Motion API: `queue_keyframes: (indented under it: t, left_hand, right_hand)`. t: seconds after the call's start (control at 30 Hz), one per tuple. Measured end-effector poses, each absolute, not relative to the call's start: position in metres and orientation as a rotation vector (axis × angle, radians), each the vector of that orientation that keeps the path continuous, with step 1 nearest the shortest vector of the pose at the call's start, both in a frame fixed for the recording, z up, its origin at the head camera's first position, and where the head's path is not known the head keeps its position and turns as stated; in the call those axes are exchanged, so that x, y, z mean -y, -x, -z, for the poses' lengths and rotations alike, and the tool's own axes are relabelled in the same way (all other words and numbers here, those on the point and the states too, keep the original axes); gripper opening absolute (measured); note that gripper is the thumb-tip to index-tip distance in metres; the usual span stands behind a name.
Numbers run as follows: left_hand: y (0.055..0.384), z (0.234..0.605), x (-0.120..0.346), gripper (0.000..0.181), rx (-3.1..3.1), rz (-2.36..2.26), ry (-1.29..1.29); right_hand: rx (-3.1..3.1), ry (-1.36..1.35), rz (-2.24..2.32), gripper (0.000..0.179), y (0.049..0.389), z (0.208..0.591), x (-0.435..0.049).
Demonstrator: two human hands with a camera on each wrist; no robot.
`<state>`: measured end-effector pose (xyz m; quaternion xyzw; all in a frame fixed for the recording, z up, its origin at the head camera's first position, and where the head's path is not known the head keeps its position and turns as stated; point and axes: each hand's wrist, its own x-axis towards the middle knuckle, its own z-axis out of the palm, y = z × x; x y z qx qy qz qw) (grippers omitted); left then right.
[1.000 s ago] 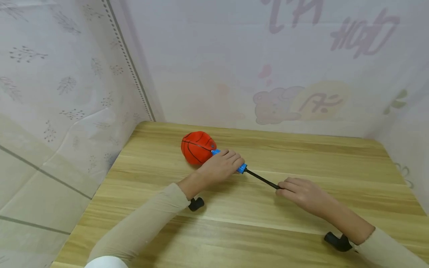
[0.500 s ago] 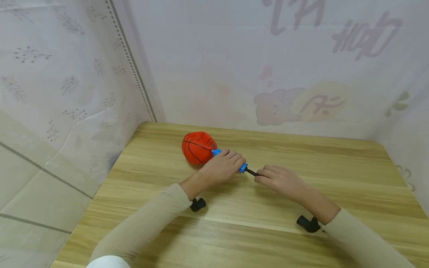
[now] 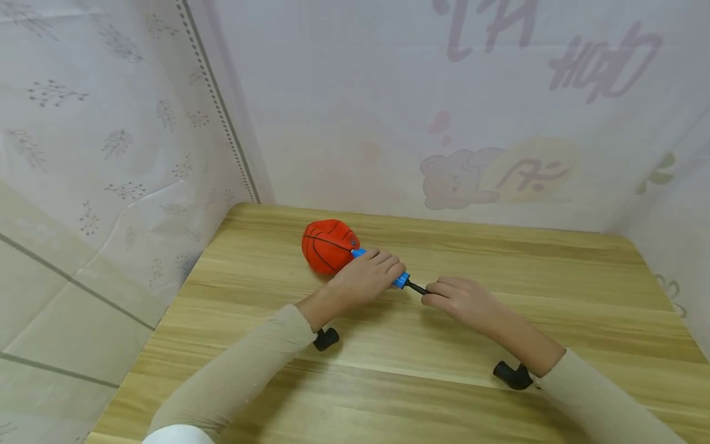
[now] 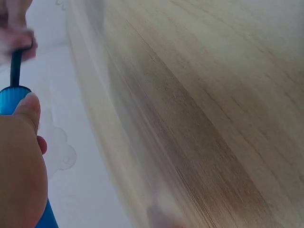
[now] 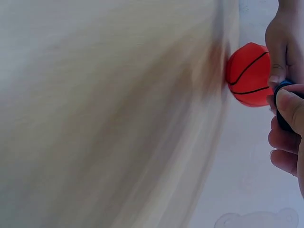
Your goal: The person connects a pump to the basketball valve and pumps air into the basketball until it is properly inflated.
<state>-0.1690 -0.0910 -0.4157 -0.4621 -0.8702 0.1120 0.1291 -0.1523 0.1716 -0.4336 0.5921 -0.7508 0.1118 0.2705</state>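
A red ball with black basketball lines (image 3: 327, 248) rests on the wooden table, its skin a little dented and creased. The blue barrel of a hand pump (image 3: 402, 280) points at the ball, its front end right at the ball's side. My left hand (image 3: 363, 275) wraps round that barrel, thumb along it in the left wrist view. At the pump's other end, my right hand (image 3: 460, 302) grips the black handle, most of which is hidden by the fingers. A short stretch of black rod (image 3: 417, 288) shows between the hands.
The wooden table (image 3: 388, 394) meets a pale printed wall cloth (image 3: 344, 111) at the back and left. A black wrist-worn piece hangs under each forearm, the left one (image 3: 326, 339) and the right one (image 3: 513, 375) both close over the tabletop.
My right hand has moved left toward the left hand, pushing the black rod into the blue barrel. The ball looks slightly fuller; the left hand stays almost in place.
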Motion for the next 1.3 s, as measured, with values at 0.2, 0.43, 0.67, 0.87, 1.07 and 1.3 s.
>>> queue_keyframes:
  t: [0.2,0.43,0.67,0.87,1.07,1.3]
  left_hand:
    - [0.169,0.415,0.093,0.024,2.516,-0.339,1.359]
    - [0.168,0.414,0.096,0.025,2.55,-0.323,1.349]
    - [0.168,0.414,0.092,0.026,2.534,-0.347,1.347]
    - [0.167,0.416,0.089,0.028,2.536,-0.351,1.337]
    - [0.167,0.417,0.087,0.027,2.514,-0.328,1.341]
    - [0.167,0.417,0.088,0.025,2.534,-0.327,1.35]
  right_hand:
    - [2.007,-1.599,-0.306,0.044,0.133,0.434,-0.203]
    - [2.017,-1.615,-0.32,0.042,0.124,0.433,-0.22]
    - [2.054,-1.608,-0.269,0.044,0.131,0.432,-0.208]
    - [2.058,-1.608,-0.281,0.045,0.143,0.43,-0.186]
    - [2.062,-1.612,-0.285,0.019,0.154,0.429,-0.167]
    - [2.059,-1.612,-0.291,0.021,0.159,0.43,-0.158]
